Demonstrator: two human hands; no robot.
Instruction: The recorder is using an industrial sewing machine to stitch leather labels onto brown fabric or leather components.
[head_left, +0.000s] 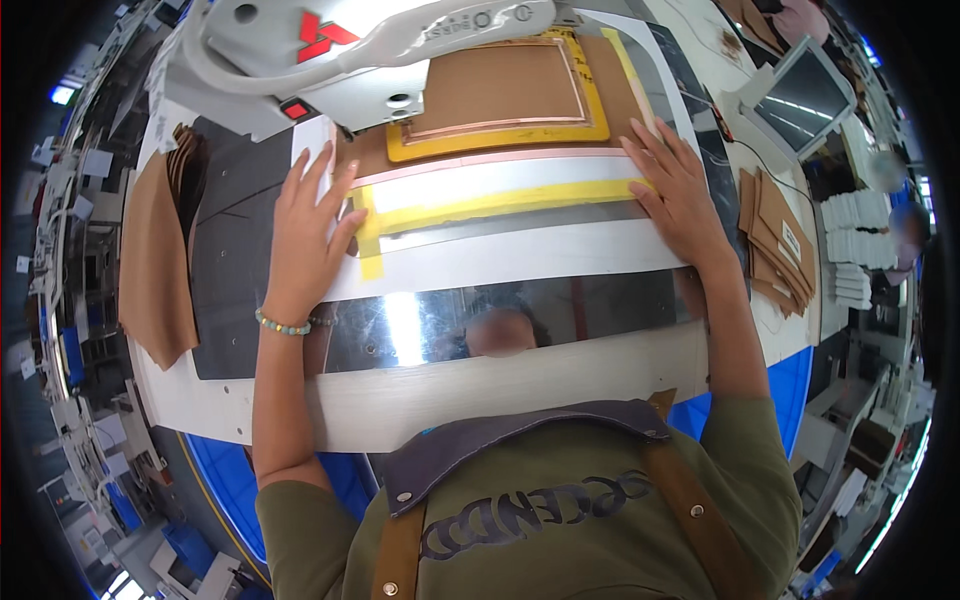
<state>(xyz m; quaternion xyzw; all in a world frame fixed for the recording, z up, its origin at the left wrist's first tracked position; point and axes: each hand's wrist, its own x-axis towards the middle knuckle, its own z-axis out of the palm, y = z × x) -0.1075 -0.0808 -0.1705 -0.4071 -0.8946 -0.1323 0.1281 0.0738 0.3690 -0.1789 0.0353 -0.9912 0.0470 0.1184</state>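
Observation:
My left hand (pixel 312 228) lies with fingers spread on the left end of a flat sewing template, beside a strip of yellow tape (pixel 470 209). My right hand (pixel 684 198) rests on the template's right end, its fingers apart and its thumb by the same tape. Between them, brown fabric (pixel 500 95) lies under a yellow-edged rectangular frame (pixel 602 112), with a pink strip (pixel 490 163) along the fabric's near edge. A white sewing machine head (pixel 300 70) stands over the template's far left part and hides some of it. Neither hand holds anything.
Folded brown fabric pieces (pixel 160 270) lie at the left, and more brown pieces (pixel 778 240) at the right. A small screen (pixel 805 97) stands at the far right. White stacks (pixel 858 240) are beyond the table. A shiny metal plate (pixel 600 318) lies before me, nearer than the template.

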